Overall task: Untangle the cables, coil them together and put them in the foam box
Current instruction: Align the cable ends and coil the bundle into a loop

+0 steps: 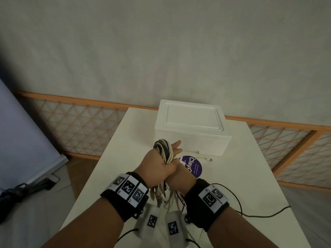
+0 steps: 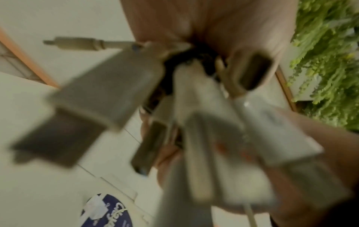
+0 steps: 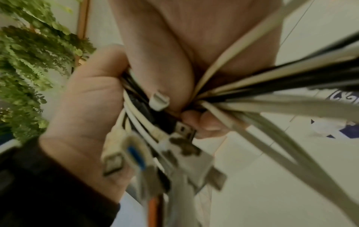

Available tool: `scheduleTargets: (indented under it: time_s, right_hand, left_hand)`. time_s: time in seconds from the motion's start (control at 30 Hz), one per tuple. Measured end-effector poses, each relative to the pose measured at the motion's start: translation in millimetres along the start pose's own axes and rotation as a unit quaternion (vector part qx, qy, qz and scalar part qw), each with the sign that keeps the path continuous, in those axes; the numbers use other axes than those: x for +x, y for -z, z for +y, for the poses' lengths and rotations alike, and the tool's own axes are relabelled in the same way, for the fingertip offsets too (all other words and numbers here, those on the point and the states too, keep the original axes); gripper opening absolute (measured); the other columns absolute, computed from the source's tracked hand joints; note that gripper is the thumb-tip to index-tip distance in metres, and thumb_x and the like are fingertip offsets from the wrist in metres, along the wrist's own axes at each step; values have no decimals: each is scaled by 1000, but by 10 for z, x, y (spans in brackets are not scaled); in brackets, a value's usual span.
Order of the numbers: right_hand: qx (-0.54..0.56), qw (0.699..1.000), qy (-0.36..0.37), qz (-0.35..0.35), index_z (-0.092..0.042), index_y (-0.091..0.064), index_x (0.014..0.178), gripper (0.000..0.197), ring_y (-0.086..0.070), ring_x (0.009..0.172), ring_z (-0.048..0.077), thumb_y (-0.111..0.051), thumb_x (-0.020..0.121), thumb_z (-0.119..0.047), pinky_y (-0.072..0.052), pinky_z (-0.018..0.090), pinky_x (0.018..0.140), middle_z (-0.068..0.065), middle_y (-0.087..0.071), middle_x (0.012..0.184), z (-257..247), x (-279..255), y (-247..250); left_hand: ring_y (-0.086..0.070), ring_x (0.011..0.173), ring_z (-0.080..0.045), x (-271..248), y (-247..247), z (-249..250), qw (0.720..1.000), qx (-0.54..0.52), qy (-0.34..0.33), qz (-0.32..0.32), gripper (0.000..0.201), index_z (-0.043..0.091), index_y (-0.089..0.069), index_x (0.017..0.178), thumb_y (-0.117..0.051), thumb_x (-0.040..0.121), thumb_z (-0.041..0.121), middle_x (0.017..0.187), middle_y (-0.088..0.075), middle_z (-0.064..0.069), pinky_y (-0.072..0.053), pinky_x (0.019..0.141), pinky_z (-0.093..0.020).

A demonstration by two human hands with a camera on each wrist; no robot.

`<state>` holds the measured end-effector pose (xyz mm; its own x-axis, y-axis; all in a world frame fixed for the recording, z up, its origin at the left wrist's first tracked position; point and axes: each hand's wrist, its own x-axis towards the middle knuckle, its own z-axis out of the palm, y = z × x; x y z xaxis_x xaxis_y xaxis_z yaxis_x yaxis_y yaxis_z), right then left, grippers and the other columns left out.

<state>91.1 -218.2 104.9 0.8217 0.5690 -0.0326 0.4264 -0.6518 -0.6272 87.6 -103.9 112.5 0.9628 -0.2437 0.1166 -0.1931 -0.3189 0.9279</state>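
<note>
A bundle of white, cream and black cables (image 1: 163, 151) loops over my left hand (image 1: 157, 167), which grips it above the table, just in front of the foam box. My right hand (image 1: 179, 174) sits right beside and below it and grips the same bundle where the strands hang down. Several plug ends (image 1: 159, 196) dangle between my wrists. In the left wrist view the plugs (image 2: 108, 95) hang blurred under the palm. In the right wrist view the strands (image 3: 272, 86) fan out to the right from between both hands. The white foam box (image 1: 191, 126) stands behind with its lid on.
One loose white cable end (image 1: 206, 158) lies on the white table (image 1: 250, 176) against the box front, next to a round purple sticker (image 1: 193, 167). Thin black wires (image 1: 250, 214) trail right from my wristband. An orange lattice fence (image 1: 80, 126) runs behind the table.
</note>
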Motion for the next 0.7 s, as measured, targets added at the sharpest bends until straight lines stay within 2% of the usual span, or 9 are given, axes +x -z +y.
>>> scheduleTargets:
  time_s: [0.07, 0.17, 0.27, 0.4, 0.47, 0.53, 0.6, 0.63, 0.7]
  right_hand:
    - [-38, 999, 2, -18, 5, -40, 137, 42, -43, 128, 28, -24, 101, -10, -21, 3, 88, 20, -48, 138, 5, 12, -30]
    - [-85, 996, -20, -20, 0, -49, 132, 36, -48, 121, 27, -35, 98, -5, -30, 15, 90, 16, -54, 131, 45, 24, -28]
    - [-154, 987, -29, -43, 0, -53, 125, 33, -51, 114, 29, -35, 97, -5, -36, 26, 90, 18, -57, 125, 4, 26, -21]
    - [-189, 976, -33, -104, 5, -60, 111, 29, -57, 97, 31, -37, 96, -3, -42, 31, 79, 20, -63, 104, -26, 26, 9]
    - [-224, 966, -29, -123, 4, -63, 103, 27, -59, 91, 29, -40, 96, -6, -43, 31, 76, 16, -65, 97, -48, -7, -16]
    - [-259, 959, -45, -105, -2, -62, 98, 23, -59, 90, 27, -44, 93, -14, -45, 34, 73, 11, -63, 95, -75, -53, -92]
    - [-252, 962, -66, -82, -9, -56, 90, 12, -53, 80, 23, -46, 90, -16, -41, 32, 67, 2, -50, 78, -94, -90, -174]
    - [-254, 961, -72, -81, -12, -52, 83, 9, -49, 77, 21, -46, 89, -15, -40, 32, 67, -2, -42, 71, -105, -91, -191]
    - [-251, 961, -88, -73, -14, -51, 80, 11, -50, 77, 20, -45, 89, -14, -42, 32, 67, -3, -43, 72, -99, -86, -176]
  left_hand:
    - [-48, 112, 20, -4, -26, -27, 1000, 27, 9, 8, 46, 28, -55, 132, -60, 88, 14, 127, -57, 23, -34, 103, -7]
    - [-50, 107, 21, -2, -60, -51, 998, 43, 26, 26, 52, 27, -48, 137, -60, 89, 12, 120, -54, 29, -34, 100, -5]
    - [-48, 99, 26, 30, -43, -105, 996, 63, 50, 47, 53, 23, -47, 140, -60, 89, 15, 122, -55, 24, -32, 94, 1]
    - [-54, 104, 12, 13, -62, -146, 994, 60, 69, 61, 49, 21, -50, 136, -60, 89, 16, 125, -60, 14, -39, 100, -12]
    - [-58, 108, 2, 26, -33, -158, 991, 95, 69, 61, 38, 16, -59, 126, -61, 88, 19, 125, -63, 10, -41, 99, -16]
    - [-64, 103, -10, 58, 44, -195, 984, 134, 93, 71, 35, 10, -67, 113, -61, 86, 31, 114, -69, 1, -45, 92, -20]
    - [-67, 93, -21, 72, 92, -239, 979, 148, 116, 72, 57, 4, -70, 98, -53, 74, 53, 101, -72, -9, -53, 86, -31]
    - [-67, 86, -22, 68, 99, -253, 977, 160, 119, 69, 59, 4, -70, 89, -50, 72, 57, 92, -72, -10, -54, 82, -35]
    - [-63, 67, -21, 55, 97, -232, 973, 193, 106, 67, 40, 10, -59, 66, -56, 83, 46, 67, -63, -6, -53, 68, -34]
